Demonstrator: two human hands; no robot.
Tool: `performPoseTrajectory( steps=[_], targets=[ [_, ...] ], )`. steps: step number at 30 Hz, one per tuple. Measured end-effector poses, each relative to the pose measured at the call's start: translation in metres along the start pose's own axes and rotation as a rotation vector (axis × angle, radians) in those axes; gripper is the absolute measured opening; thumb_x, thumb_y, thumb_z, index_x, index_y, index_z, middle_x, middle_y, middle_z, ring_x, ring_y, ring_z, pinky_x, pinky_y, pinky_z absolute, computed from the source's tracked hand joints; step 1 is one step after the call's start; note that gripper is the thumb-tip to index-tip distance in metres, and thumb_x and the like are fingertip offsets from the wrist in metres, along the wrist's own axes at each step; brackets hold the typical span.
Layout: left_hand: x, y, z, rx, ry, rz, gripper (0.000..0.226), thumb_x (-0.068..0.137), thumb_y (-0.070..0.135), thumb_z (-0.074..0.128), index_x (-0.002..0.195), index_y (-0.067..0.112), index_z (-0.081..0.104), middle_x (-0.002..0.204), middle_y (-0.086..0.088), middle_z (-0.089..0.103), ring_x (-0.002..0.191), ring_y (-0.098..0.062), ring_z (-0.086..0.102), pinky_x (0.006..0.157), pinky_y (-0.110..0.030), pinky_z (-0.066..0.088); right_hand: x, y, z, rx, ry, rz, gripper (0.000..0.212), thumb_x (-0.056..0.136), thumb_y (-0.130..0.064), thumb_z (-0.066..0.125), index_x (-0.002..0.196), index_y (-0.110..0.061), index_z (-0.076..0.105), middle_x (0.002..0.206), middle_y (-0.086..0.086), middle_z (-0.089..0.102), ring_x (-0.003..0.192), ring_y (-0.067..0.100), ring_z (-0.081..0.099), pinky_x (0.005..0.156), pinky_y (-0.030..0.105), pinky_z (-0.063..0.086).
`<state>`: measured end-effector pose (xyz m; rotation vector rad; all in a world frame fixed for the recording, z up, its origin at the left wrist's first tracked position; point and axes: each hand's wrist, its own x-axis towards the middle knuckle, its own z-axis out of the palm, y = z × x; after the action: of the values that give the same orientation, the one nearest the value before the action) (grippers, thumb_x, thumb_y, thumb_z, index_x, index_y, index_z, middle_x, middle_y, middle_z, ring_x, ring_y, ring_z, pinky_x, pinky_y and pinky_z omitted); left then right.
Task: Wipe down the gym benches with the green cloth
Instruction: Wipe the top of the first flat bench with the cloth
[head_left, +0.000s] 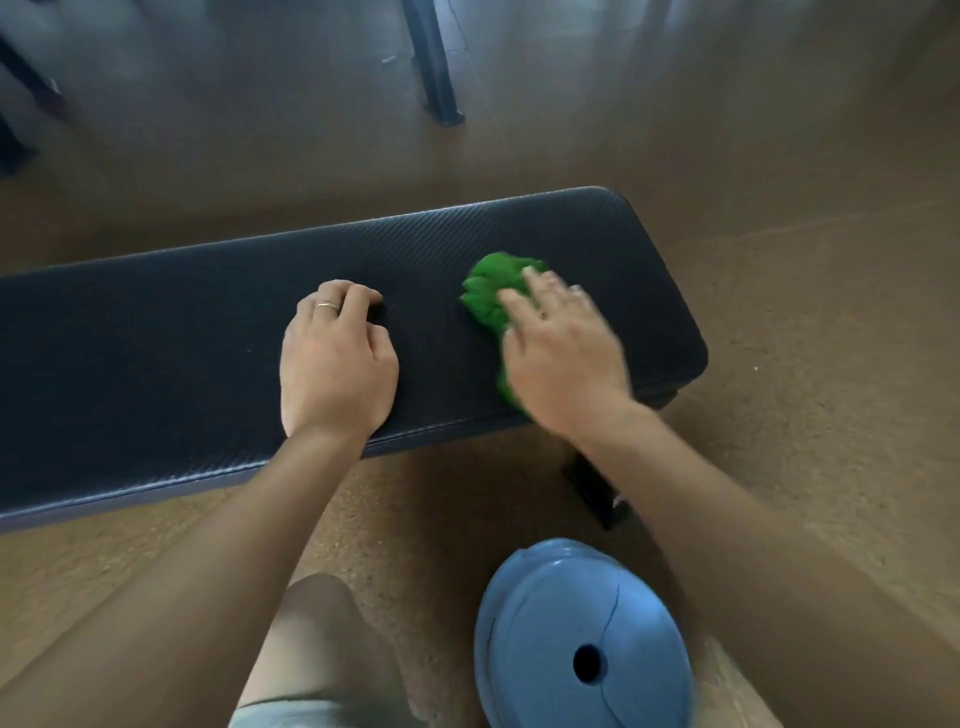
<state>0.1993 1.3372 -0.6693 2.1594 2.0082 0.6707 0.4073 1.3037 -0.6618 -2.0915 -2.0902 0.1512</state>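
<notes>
While right hand (563, 353) presses flat-fingered on crumpled green cloth (493, 296), left hand (335, 358) rests curled, empty, on black bench (156, 332).

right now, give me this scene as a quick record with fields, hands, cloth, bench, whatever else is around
left hand: rests on the bench pad, fingers curled, holding nothing
right hand: pressing the green cloth, fingers fairly straight, motion-blurred
green cloth: bunched, on the pad near its right end
gym bench: dark textured pad
floor item: blue weight plate near the person's knee
</notes>
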Motion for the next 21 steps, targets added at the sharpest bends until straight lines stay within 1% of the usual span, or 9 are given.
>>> performPoseTrajectory(
  steps=[3,5,7,9,12,15,18,21],
  targets=[
    [-0.001,0.003,0.001,0.009,0.020,-0.015,0.031,0.100,0.016,0.043,0.123,0.016,0.064,0.132,0.000,0.058,0.123,-0.024,0.050,0.103,-0.043,0.046,0.011,0.030,-0.008,-0.037,0.015,0.125,0.053,0.108,-0.033,0.029,0.158,-0.016,0.035,0.167,0.015,0.026,0.156,0.030,0.022,0.129,0.042,0.011],
    [0.001,0.004,0.002,0.009,0.045,-0.025,0.031,0.099,0.017,0.043,0.120,0.016,0.065,0.129,0.001,0.060,0.120,-0.023,0.051,0.099,-0.040,0.046,0.008,0.019,-0.005,-0.021,0.043,0.152,0.053,0.108,-0.031,0.030,0.158,-0.013,0.034,0.167,0.018,0.024,0.156,0.032,0.020,0.129,0.043,0.009],
    [0.001,0.004,0.004,0.026,0.058,-0.027,0.031,0.097,0.017,0.042,0.117,0.016,0.065,0.126,0.001,0.061,0.117,-0.024,0.053,0.095,-0.040,0.046,-0.001,-0.008,-0.003,0.015,0.052,0.114,0.053,0.108,-0.030,0.031,0.158,-0.012,0.035,0.166,0.020,0.025,0.156,0.034,0.020,0.128,0.043,0.009],
    [0.000,0.004,0.003,0.039,0.060,-0.015,0.031,0.095,0.016,0.042,0.116,0.015,0.065,0.124,-0.001,0.061,0.115,-0.025,0.053,0.093,-0.041,0.046,-0.011,-0.033,0.001,0.045,0.047,0.028,0.052,0.109,-0.031,0.031,0.157,-0.013,0.036,0.166,0.020,0.026,0.156,0.033,0.021,0.128,0.042,0.011],
    [0.000,0.003,0.004,0.039,0.079,-0.018,0.031,0.094,0.015,0.043,0.116,0.014,0.065,0.123,-0.002,0.062,0.114,-0.026,0.054,0.092,-0.040,0.044,-0.016,-0.048,0.006,0.063,0.034,-0.057,0.052,0.109,-0.034,0.031,0.157,-0.015,0.037,0.166,0.017,0.027,0.155,0.031,0.023,0.127,0.041,0.013],
    [0.000,0.003,0.005,0.019,0.093,-0.024,0.032,0.096,0.015,0.042,0.117,0.012,0.066,0.124,-0.002,0.063,0.114,-0.026,0.054,0.090,-0.039,0.043,-0.013,-0.042,0.011,0.060,0.077,-0.076,0.051,0.107,-0.033,0.036,0.153,-0.016,0.045,0.163,0.016,0.035,0.153,0.031,0.030,0.127,0.042,0.020],
    [-0.004,0.004,0.005,-0.006,0.075,-0.037,0.033,0.097,0.015,0.041,0.118,0.009,0.065,0.125,-0.006,0.064,0.112,-0.029,0.056,0.089,-0.041,0.044,-0.013,-0.040,0.014,0.059,0.093,-0.067,0.049,0.106,-0.031,0.038,0.151,-0.015,0.048,0.161,0.016,0.039,0.152,0.030,0.033,0.127,0.042,0.022],
    [-0.016,-0.008,-0.008,-0.041,0.054,0.076,0.037,0.097,0.022,0.037,0.112,0.007,0.067,0.118,-0.009,0.065,0.101,-0.032,0.060,0.087,-0.045,0.049,-0.015,-0.043,0.013,0.061,0.090,-0.011,0.049,0.107,-0.031,0.038,0.153,-0.017,0.046,0.163,0.015,0.037,0.152,0.030,0.031,0.127,0.042,0.019]
  ],
)
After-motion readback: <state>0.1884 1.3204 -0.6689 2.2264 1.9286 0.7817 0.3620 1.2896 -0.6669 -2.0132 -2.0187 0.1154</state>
